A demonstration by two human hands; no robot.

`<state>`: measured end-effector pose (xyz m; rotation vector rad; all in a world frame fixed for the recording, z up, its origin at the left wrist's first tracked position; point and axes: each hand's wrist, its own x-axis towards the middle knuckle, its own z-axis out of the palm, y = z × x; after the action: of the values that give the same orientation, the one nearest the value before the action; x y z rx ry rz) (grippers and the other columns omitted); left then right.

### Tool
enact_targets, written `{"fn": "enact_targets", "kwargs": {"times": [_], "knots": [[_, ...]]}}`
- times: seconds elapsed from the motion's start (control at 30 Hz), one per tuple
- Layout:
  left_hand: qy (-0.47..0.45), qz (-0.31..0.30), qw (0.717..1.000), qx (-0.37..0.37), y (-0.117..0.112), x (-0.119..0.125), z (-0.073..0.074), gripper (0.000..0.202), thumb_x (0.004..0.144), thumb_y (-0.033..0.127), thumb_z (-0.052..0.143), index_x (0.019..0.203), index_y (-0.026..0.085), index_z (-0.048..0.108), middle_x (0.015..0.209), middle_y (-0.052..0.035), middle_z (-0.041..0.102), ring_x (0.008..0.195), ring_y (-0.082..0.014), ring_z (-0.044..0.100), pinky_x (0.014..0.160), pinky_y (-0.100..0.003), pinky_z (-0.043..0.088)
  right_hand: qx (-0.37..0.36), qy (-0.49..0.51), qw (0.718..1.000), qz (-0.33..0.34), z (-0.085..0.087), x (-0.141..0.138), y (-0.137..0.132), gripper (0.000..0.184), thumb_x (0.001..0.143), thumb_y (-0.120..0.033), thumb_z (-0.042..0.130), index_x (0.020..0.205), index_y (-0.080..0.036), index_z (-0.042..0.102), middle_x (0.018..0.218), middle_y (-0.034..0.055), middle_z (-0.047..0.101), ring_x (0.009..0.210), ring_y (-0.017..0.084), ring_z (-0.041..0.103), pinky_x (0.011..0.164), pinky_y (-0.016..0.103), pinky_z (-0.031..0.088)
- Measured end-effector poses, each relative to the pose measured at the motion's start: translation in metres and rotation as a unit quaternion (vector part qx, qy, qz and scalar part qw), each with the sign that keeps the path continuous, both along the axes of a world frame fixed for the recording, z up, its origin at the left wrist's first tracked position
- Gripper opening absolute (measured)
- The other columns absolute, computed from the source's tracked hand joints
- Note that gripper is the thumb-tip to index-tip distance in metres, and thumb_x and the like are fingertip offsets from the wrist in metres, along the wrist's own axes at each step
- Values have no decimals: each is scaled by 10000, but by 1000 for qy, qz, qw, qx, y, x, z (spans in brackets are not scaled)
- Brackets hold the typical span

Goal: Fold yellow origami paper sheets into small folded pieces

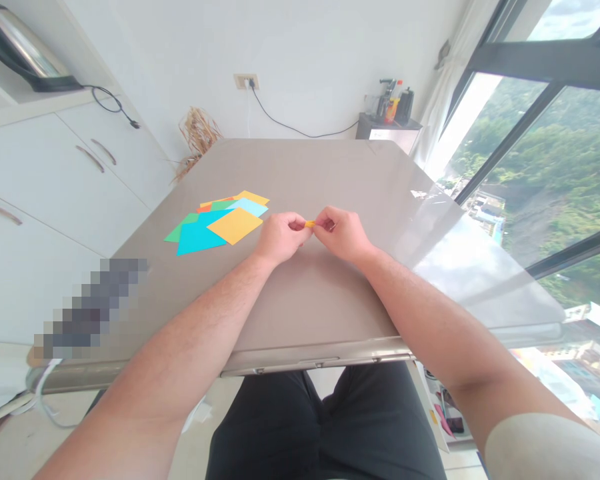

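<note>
Between my two hands is a small piece of yellow-orange folded paper [310,224], mostly hidden by the fingers. My left hand [283,237] pinches its left end, and my right hand [344,232] pinches the right end. Both hands are close together over the middle of the table. To the left of my left hand lies a loose spread of coloured paper sheets. A yellow-orange sheet [235,226] lies on top, partly over a blue sheet [200,235]. A light blue sheet [251,207] and a green sheet [179,228] show around them.
The grey-brown table [310,173] reaches back toward the wall. A blurred-out dark object [93,310] lies at its left edge. Dried stalks [199,133] stand behind the left corner. At the far right is a small cabinet [387,128] with bottles. An open drawer [447,413] sits below the table.
</note>
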<state>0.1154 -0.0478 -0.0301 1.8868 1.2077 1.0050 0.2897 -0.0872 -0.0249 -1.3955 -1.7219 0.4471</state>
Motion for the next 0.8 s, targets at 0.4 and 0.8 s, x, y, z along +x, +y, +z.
{"fn": "enact_targets", "kwargs": {"times": [0.4,0.8], "knots": [[-38,-24,998,-52,-4,3,3,139,774,342,716,727,213,740,594,-20,696,575,-177,658,574,-296,482,18,-59,998,-24,1,-1,1,100,798,-243,576,702,-221,560,718,3,641,653,140,520,616,282,376],[-29,-32,999,-16,-5,4,2,200,825,382,685,746,207,742,623,-26,711,600,-180,668,610,-296,511,100,-80,991,-30,-5,-3,2,112,812,-234,554,701,-224,557,754,19,646,673,147,535,647,287,380]]}}
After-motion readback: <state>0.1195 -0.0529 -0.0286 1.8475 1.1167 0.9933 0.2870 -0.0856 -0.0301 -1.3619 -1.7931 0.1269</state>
